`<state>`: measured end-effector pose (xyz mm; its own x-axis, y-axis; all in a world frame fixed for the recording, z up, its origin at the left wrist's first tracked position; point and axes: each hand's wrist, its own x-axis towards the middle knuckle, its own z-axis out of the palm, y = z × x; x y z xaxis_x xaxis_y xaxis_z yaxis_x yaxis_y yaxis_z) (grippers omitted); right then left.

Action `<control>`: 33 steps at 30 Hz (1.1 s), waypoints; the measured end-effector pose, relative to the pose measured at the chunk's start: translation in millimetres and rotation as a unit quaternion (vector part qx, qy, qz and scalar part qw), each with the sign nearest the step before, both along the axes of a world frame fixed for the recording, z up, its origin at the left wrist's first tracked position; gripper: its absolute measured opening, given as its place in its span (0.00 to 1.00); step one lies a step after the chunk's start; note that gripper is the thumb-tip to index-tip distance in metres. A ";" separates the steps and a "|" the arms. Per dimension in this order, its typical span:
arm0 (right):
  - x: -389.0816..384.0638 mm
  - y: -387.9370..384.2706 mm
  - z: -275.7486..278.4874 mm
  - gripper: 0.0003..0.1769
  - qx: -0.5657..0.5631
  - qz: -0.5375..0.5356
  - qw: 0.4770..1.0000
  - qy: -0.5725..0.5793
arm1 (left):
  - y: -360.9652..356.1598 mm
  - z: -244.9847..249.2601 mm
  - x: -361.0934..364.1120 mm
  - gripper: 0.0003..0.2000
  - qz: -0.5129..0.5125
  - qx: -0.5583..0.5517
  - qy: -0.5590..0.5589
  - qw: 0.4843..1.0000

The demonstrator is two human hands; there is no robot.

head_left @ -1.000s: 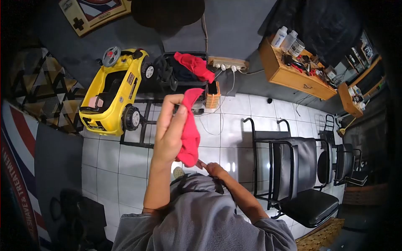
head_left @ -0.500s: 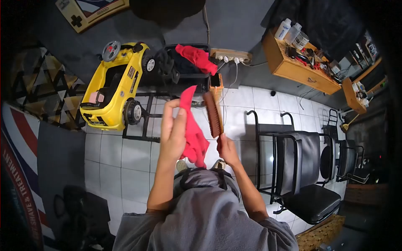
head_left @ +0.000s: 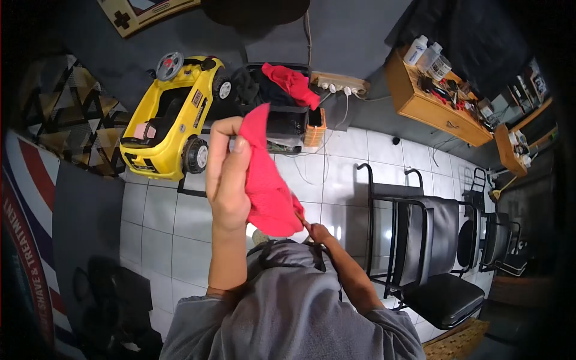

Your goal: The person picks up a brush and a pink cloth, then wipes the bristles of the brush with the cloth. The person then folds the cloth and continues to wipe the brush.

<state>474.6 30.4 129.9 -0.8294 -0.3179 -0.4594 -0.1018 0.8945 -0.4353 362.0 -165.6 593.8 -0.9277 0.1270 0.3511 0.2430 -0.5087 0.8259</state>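
My left hand (head_left: 228, 180) is raised in front of me, pinching a red cloth (head_left: 267, 192) between thumb and fingers. The cloth hangs down to the right from a pointed upper corner. Lower and further right, my right hand (head_left: 319, 233) is closed at the cloth's bottom edge. It grips the handle end of a wooden brush, whose bristled head is hidden behind the cloth.
A yellow toy car (head_left: 165, 126) stands at the left. Behind it, a black crate (head_left: 285, 123) holds dark and red cloths near a power strip (head_left: 342, 84). Black chairs (head_left: 444, 294) stand at right, below a wooden drawer shelf (head_left: 444, 117) with bottles.
My left hand has come up closer with the red cloth. My right hand has lowered, and the brush has gone from plain view to behind the cloth. The view has shifted slightly.
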 end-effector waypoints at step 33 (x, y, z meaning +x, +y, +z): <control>17.8 4.6 34.1 0.24 0.001 -0.019 0.997 -0.072 | 0.5 -13.0 9.3 0.19 0.095 0.046 -0.026 0.994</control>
